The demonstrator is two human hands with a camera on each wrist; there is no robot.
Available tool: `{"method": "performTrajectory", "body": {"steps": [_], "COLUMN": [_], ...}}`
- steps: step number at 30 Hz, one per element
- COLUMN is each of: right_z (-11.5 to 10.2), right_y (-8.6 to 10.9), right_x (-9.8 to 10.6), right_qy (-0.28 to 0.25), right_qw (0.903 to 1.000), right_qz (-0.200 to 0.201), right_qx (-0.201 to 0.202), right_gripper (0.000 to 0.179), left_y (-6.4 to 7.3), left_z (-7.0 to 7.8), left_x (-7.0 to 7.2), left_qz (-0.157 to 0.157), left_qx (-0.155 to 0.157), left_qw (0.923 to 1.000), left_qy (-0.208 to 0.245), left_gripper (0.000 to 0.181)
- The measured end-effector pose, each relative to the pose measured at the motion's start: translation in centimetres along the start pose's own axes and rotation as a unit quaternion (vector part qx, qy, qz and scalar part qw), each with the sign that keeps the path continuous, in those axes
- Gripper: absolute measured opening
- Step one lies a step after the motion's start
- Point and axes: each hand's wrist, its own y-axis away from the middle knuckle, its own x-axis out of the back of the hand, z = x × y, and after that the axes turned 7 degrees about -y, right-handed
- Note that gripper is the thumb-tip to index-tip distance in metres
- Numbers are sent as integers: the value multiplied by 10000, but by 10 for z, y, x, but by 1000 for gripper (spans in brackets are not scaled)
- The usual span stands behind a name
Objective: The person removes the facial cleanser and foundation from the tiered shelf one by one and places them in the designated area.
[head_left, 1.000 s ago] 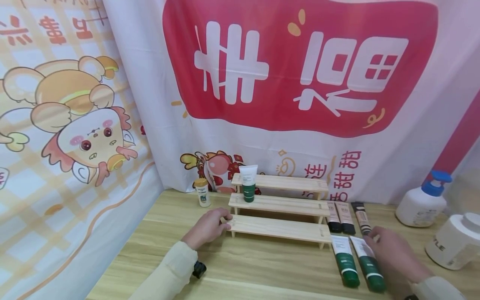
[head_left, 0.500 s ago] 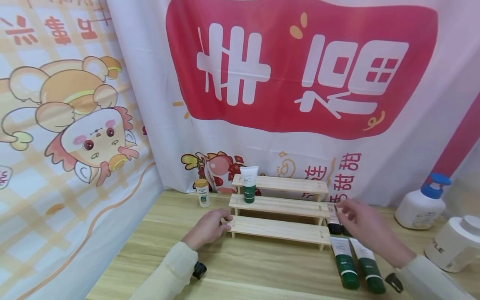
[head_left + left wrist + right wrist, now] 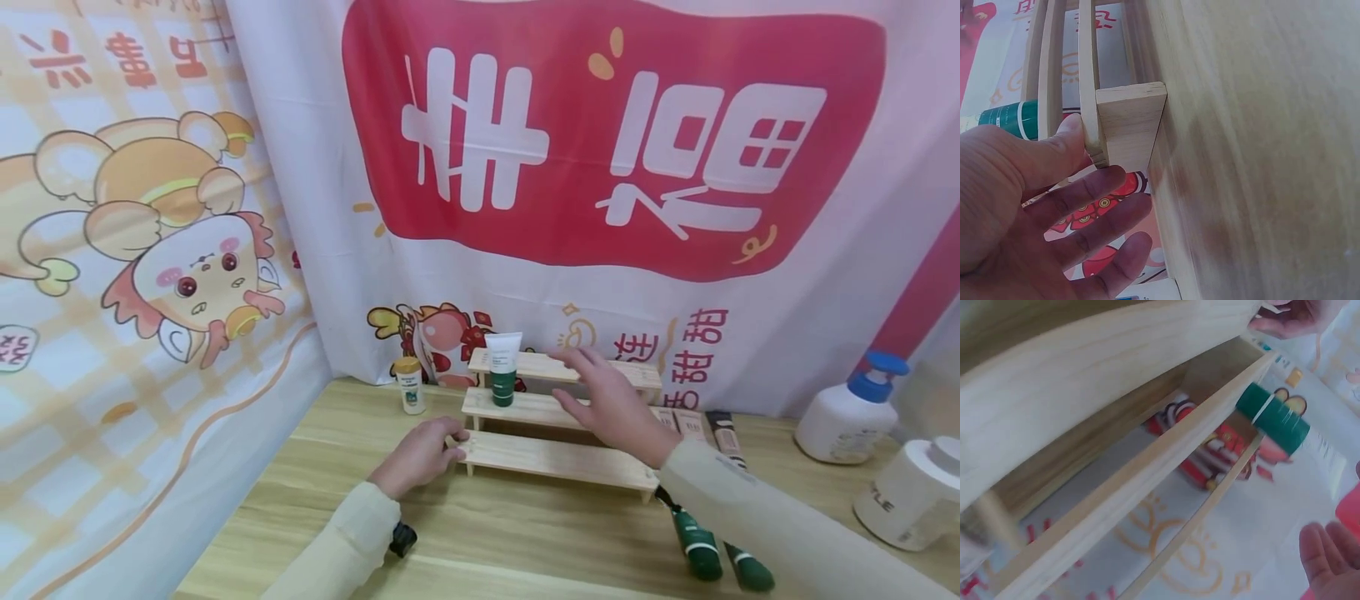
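A three-tier wooden display rack stands on the table against the printed cloth. My left hand pinches the left end of its lowest shelf; in the left wrist view the thumb lies on top and a finger is under the edge. A white and green squeeze tube stands cap down on the middle shelf, at the left. My right hand hovers over the rack to the right of that tube, fingers spread and holding nothing. The right wrist view shows the tube's green part apart from the right fingers.
A small gold-capped bottle stands left of the rack. To its right lie two green tubes, partly under my sleeve, BB cream tubes and a dark-ended tube. A blue-topped pump bottle and a white container stand far right.
My right hand has moved left, from beside the tubes lying at the right to above the rack. The left hand keeps its grip on the lowest shelf. The view has shifted slightly.
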Motion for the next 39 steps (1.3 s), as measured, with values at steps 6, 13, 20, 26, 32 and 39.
{"method": "performTrajectory", "body": {"steps": [6,13,20,26,32,39], "right_z": [-4,-1,7,7,10,23], "right_y": [-30,-45,-49,-52,-49,-37], "right_x": [-28,-45,-62,-77,-74,-35], "right_qy": [-128,-121,-378,-520,-350,-493], "right_qw": [9995,9991,9987,9968,9951,9913], "right_qz": [-10,64,229,544,905,1199], "right_qx": [297,403,266,267,213,229], "right_gripper": [75,78,71,57,50,53], "left_y": [-1,-1,-3,-3,-3,-2], "left_z": [-1,-1,-3,-2,-1,-3], "left_x": [0,0,-2,-1,-3,-3], "left_qz": [-22,-23,-15,-4,3,48], "left_qx": [-26,-45,49,54,-1,-4], "left_qw": [10000,10000,9999,9999,10000,9999], "left_qy": [73,80,99,114,98,96], "left_gripper": [22,22,21,21,22,21]}}
